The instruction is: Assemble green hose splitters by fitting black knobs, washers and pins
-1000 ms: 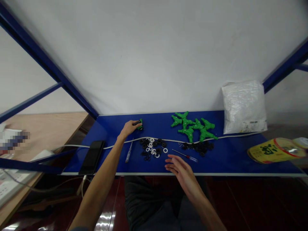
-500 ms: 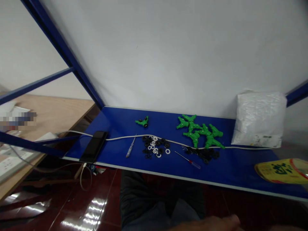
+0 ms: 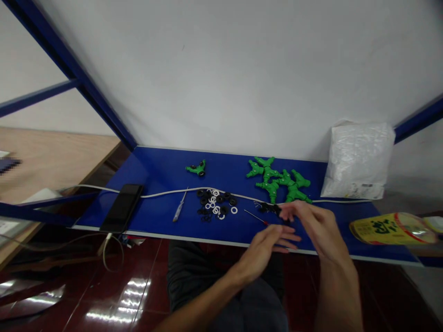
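On the blue surface (image 3: 155, 173), a white parcel (image 3: 360, 161) stands at the far right corner and a yellow bottle (image 3: 384, 229) lies by the near right corner. Above the near edge, right of its middle, the right hand (image 3: 313, 223) bends its fingers and the left hand (image 3: 265, 246) stretches its own, slightly parted; whether either holds anything I cannot tell. Green fittings (image 3: 287, 180) cluster toward the far edge, a screwdriver (image 3: 255, 216) lies nearer the near edge, partly hidden, and small black parts (image 3: 266, 208) lie just beside the right fingertips.
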Tool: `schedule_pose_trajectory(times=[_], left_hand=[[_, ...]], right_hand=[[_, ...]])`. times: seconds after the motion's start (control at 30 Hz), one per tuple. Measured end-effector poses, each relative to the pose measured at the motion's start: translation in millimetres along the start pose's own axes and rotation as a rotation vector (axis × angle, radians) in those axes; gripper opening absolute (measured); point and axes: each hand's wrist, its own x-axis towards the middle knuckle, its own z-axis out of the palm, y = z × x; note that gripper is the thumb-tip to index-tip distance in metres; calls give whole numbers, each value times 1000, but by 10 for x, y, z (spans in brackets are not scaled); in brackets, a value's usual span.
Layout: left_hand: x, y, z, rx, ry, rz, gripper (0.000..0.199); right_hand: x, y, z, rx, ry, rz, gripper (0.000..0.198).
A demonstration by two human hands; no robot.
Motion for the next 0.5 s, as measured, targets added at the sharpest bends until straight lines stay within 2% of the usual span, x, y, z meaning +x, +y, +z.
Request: schedule_pose_trajectory(times=[0.07,0.17,0.3,0.5], left_hand=[[-88,-8,-293,120,77,29,57],[-210,-77,-572,188,197,60,49],[-245,-149,-687,137,329,65,48],[-234,-118,-705,71,364,39,47]], right_hand=[[383,38,135,-285,115,96,42],[645,196,299,-646,177,119,50],[731,427,480,-759,139,109,53],[793,514,579,-778,139,61,43]])
